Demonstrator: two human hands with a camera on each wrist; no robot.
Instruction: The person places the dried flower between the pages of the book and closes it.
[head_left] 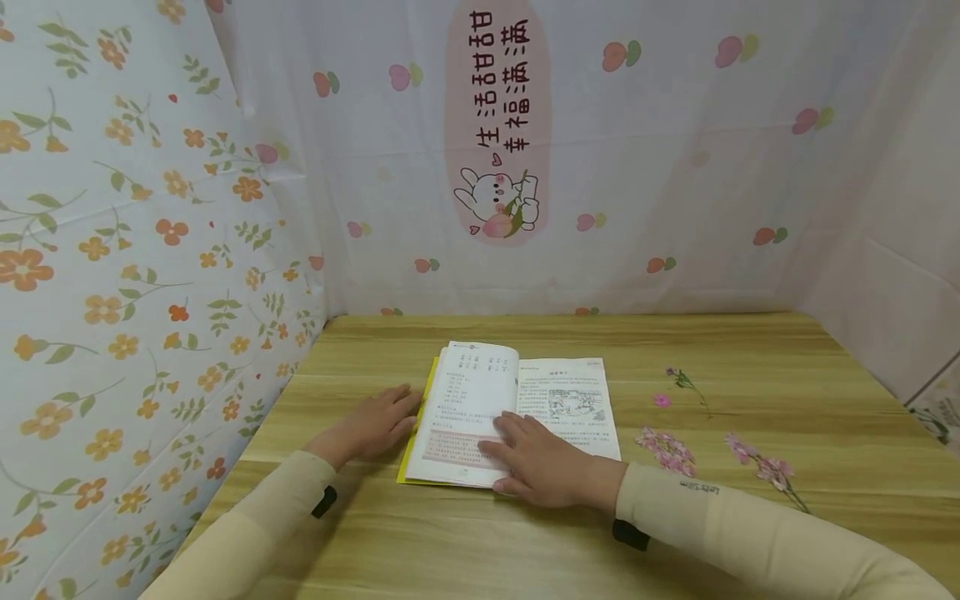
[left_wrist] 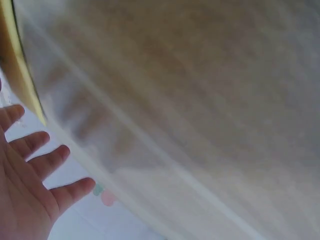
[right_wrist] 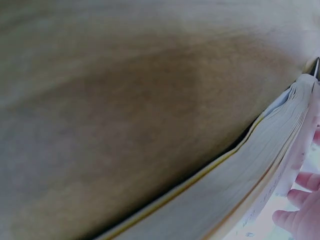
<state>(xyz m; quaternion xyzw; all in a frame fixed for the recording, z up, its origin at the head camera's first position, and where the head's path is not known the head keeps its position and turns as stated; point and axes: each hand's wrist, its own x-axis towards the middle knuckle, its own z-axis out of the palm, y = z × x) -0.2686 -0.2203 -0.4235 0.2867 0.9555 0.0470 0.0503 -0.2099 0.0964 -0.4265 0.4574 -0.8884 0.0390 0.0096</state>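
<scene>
- I see a wooden table (head_left: 750,350), light grain.
- Pink flower sprigs (head_left: 667,450) lie on it at right; a smaller purple stem (head_left: 686,385), apparently separate.
- Printed fabric backdrop (head_left: 675,167) surrounds it.

A home study nook: wooden desk (head_left: 450,550) walled by patterned cloth sheets (head_left: 675,167).

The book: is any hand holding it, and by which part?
Neither grips it. The right hand presses flat on the open book near its lower middle; the left hand rests at its left edge.

the backdrop cloth (head_left: 675,167) reads "生活甜甜 幸福满满".
</scene>
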